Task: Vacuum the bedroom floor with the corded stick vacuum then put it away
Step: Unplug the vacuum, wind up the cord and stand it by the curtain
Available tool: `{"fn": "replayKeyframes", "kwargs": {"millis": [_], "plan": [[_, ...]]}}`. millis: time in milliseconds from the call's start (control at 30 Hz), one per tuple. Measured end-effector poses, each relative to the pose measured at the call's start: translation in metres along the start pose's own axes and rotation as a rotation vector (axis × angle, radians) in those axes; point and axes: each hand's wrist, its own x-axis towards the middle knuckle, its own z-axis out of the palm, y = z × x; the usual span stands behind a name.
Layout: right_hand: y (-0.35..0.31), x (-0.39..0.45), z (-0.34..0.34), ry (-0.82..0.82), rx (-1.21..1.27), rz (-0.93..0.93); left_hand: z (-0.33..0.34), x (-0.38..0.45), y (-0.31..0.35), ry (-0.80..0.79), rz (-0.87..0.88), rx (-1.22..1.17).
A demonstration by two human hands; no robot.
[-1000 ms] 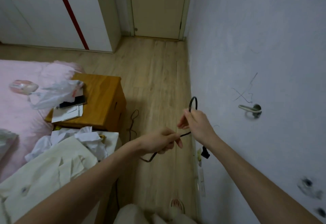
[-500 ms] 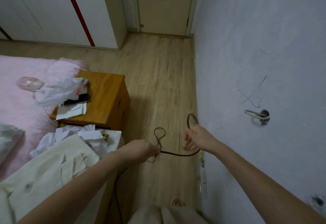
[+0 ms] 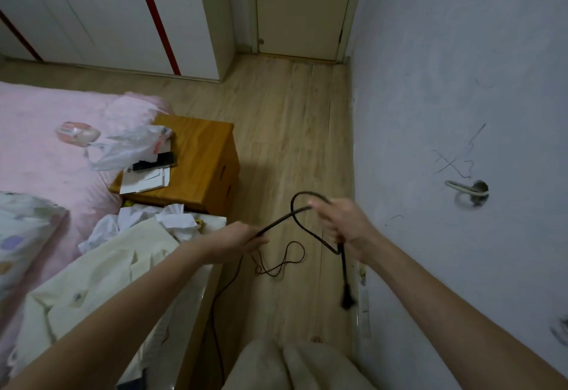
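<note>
1. Two hands hold one black power cord (image 3: pixel 278 222) above the wooden floor (image 3: pixel 285 131).
2. The left hand (image 3: pixel 242 240) pinches its taut stretch.
3. The right hand (image 3: pixel 344 225) grips a loop, the plug (image 3: pixel 347 297) dangling below its curled fingers.

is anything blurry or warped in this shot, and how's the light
Head view: the light is dim and flat, with no glare. The right hand and the plug hanging below it are smeared by motion, while the left hand gripping the cord is a little sharper. The wide lens bows the wall and the wardrobe lines outward. A soft shadow lies on the floor beside the nightstand.
</note>
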Motion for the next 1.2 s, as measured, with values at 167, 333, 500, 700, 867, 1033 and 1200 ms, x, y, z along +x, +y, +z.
{"fn": "replayKeyframes", "kwargs": {"millis": [167,333,500,700,867,1033,1200], "plan": [[-0.024,-0.020,-0.036,0.297,0.374,-0.174,0.067,-0.035,-0.075,0.225,-0.394,-0.320],[-0.003,-0.019,0.001,0.463,0.123,-0.121,0.061,-0.027,-0.051,0.422,-0.523,-0.437],[0.006,-0.010,0.051,0.274,-0.107,-0.159,0.015,-0.043,0.018,0.032,-0.174,0.032],[0.020,-0.018,0.093,-0.016,-0.381,-0.038,-0.006,-0.074,0.035,0.062,-0.066,0.093],[0.030,-0.024,0.114,-0.092,-0.392,0.009,-0.008,-0.094,0.018,0.114,-0.041,0.025],[0.023,-0.023,0.090,-0.070,-0.307,0.058,0.014,-0.115,-0.023,0.069,-0.036,-0.104],[0.023,-0.035,0.090,-0.305,-0.353,0.159,0.017,-0.110,-0.002,0.129,0.076,0.063]]}}
